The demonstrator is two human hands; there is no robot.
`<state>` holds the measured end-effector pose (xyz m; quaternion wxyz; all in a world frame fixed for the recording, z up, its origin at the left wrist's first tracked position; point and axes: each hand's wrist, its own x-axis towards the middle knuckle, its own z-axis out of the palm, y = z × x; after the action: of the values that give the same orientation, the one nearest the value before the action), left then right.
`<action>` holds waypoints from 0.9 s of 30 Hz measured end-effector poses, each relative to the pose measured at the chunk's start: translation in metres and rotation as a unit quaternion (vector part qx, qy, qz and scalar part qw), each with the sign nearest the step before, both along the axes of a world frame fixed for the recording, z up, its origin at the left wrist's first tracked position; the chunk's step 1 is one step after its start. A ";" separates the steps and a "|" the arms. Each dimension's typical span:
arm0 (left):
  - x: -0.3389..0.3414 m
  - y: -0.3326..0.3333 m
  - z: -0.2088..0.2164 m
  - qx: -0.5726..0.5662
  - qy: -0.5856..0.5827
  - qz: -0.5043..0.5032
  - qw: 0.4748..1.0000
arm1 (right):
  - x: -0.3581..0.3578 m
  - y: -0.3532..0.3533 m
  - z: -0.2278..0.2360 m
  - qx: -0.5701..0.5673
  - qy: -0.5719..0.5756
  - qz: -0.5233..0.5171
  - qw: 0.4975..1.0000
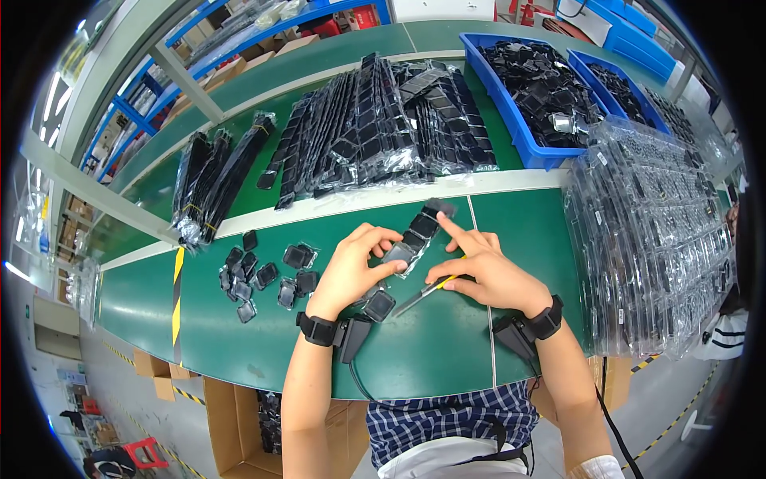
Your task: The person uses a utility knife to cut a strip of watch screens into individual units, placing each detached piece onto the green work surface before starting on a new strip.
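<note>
My left hand (357, 263) pinches the lower end of a short strip of black square pieces in clear film (413, 239), tilted up to the right above the green table. My right hand (493, 270) is closed round a tool with a yellow-and-black handle and a long grey blade (416, 300); whether it is a knife or scissors I cannot tell. The blade points down to the left, while the right index finger touches the strip's upper end. Loose black square pieces (379, 305) lie beneath my hands. Several more pieces (266, 275) lie scattered left of my left hand.
Beyond a white ledge lies a wide pile of wrapped black strips (363, 120), with banded bundles (227, 176) to its left. Blue bins (479, 60) of black pieces stand far right. Stacked clear plastic trays (646, 247) rise at the right. A cardboard box (227, 419) sits below the table edge.
</note>
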<state>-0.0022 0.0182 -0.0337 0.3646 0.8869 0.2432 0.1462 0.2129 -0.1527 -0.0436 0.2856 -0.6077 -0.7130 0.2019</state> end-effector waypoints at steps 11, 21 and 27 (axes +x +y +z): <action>-0.002 0.000 -0.005 0.002 -0.056 0.003 0.998 | 0.014 0.004 0.015 0.061 0.017 -0.152 0.986; -0.037 0.022 0.015 -0.028 -0.003 0.045 0.999 | 0.015 0.001 0.008 0.075 -0.027 -0.222 0.972; -0.037 0.010 0.016 0.054 0.031 0.034 0.997 | 0.012 0.003 0.003 0.077 -0.029 -0.225 0.971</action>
<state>-0.0389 0.0285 -0.0180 0.3031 0.9007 0.2761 0.1435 0.2247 -0.1497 -0.0408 0.3490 -0.7343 -0.5791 0.0596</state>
